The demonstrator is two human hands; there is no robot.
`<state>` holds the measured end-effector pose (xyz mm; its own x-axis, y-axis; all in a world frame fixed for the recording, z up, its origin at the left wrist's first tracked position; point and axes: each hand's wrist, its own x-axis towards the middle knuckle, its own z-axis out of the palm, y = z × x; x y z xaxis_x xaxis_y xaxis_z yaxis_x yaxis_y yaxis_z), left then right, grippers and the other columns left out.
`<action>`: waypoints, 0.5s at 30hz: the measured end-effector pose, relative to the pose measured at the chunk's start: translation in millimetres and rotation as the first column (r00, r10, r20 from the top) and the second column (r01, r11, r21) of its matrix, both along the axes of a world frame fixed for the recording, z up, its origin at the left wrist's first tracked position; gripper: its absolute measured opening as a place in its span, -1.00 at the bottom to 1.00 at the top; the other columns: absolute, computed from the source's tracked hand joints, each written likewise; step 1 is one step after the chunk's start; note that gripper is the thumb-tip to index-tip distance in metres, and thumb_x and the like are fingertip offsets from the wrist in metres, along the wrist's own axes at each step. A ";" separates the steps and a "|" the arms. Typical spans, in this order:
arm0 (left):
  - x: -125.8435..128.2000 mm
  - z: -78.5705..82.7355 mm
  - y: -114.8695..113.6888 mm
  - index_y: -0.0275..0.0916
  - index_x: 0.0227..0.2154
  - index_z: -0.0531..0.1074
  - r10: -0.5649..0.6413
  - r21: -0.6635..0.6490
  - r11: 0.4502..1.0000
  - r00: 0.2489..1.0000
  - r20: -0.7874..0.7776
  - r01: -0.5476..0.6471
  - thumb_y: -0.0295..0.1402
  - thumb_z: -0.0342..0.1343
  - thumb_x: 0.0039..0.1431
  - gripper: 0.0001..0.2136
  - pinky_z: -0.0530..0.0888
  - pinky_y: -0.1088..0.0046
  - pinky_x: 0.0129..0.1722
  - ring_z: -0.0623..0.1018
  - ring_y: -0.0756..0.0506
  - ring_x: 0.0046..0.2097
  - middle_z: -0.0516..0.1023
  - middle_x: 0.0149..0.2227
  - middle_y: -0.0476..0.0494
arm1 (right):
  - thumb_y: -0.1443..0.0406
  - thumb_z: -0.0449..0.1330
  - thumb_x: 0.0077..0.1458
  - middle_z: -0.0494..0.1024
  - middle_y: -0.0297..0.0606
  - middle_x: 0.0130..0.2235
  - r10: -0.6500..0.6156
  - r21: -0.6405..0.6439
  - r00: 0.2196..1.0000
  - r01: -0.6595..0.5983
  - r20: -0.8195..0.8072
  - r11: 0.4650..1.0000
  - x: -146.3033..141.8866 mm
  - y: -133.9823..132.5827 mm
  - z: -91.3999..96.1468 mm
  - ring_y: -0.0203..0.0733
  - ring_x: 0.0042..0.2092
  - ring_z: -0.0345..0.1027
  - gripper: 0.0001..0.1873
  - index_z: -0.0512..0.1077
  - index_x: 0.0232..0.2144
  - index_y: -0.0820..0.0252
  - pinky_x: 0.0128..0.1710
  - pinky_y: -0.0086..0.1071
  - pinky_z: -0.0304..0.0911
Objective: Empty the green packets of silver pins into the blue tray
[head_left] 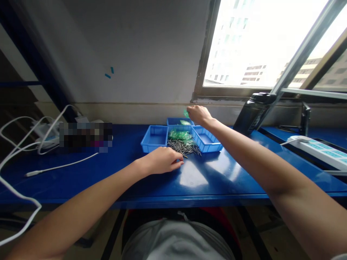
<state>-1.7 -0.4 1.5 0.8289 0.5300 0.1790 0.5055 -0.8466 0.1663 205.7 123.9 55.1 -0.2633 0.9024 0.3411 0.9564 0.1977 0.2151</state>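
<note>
Left hand [164, 160] hides its grip, can't tell, near metal pins [184, 147]; right hand [200, 115] pinches green plastic [185, 113] at its left.

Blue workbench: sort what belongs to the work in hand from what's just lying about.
Work in hand:
Green plastic piece, in the right hand
Metal pieces, beside the left hand
Green plastic heap
Left tray, right tray, back tray

Apparently just lying about:
Black bottle
White power strip
White cable
</note>
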 end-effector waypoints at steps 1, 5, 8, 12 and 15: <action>-0.3 0.2 -0.1 -0.19 -0.30 0.49 0.000 0.002 1.000 1.000 -0.010 0.000 -0.31 -0.05 0.18 -0.79 0.34 0.49 -0.36 0.54 -0.11 -0.31 0.57 -0.35 -0.12 | 0.35 -0.07 0.16 0.49 0.04 -0.12 0.009 -0.049 1.000 -0.008 0.013 0.999 -3.5 7.2 -5.1 0.00 -0.09 0.37 -0.66 0.41 -0.10 0.29 -0.18 -0.29 0.22; -4.2 0.8 -1.6 -0.20 -0.30 0.50 0.003 0.023 1.000 0.997 -0.077 -0.001 -0.31 -0.05 0.18 -0.78 0.36 0.47 -0.36 0.55 -0.12 -0.31 0.58 -0.36 -0.14 | 0.23 -0.05 0.18 0.52 0.02 -0.14 0.066 -0.180 0.997 -0.058 0.043 0.982 -16.5 23.3 -21.1 -0.03 -0.12 0.40 -0.63 0.49 -0.18 0.25 -0.17 -0.32 0.25; -6.9 0.5 -3.4 -0.21 -0.31 0.50 -0.002 0.042 0.999 0.996 -0.092 0.005 -0.31 -0.06 0.19 -0.77 0.36 0.46 -0.38 0.56 -0.14 -0.31 0.58 -0.36 -0.15 | 0.18 -0.10 0.21 0.52 -0.01 -0.12 0.091 -0.225 0.994 -0.077 0.053 0.971 -19.5 25.1 -25.6 -0.03 -0.10 0.40 -0.58 0.49 -0.18 0.24 -0.15 -0.32 0.25; -6.9 -1.0 -3.6 -0.21 -0.31 0.51 -0.013 0.043 0.999 0.996 -0.085 0.016 -0.32 -0.04 0.18 -0.78 0.35 0.46 -0.39 0.56 -0.14 -0.32 0.58 -0.37 -0.15 | 0.13 -0.12 0.21 0.50 0.01 -0.09 0.088 -0.247 0.995 -0.072 0.052 0.966 -13.7 23.1 -27.7 0.00 -0.09 0.40 -0.53 0.48 -0.15 0.25 -0.16 -0.29 0.26; -5.7 -1.8 -2.1 -0.21 -0.30 0.50 -0.022 0.043 0.999 0.997 -0.081 0.025 -0.32 -0.05 0.18 -0.78 0.36 0.48 -0.38 0.56 -0.12 -0.32 0.58 -0.38 -0.14 | 0.10 -0.19 0.24 0.50 0.01 -0.08 0.096 -0.256 0.994 -0.081 0.046 0.963 -8.5 21.7 -28.3 -0.01 -0.09 0.40 -0.47 0.48 -0.16 0.25 -0.15 -0.30 0.25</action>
<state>-7.4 -2.5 -0.3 0.8536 0.5034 0.1343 0.4957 -0.8640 0.0881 197.1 145.6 26.8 -0.3582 0.9297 0.0857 0.9201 0.3359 0.2014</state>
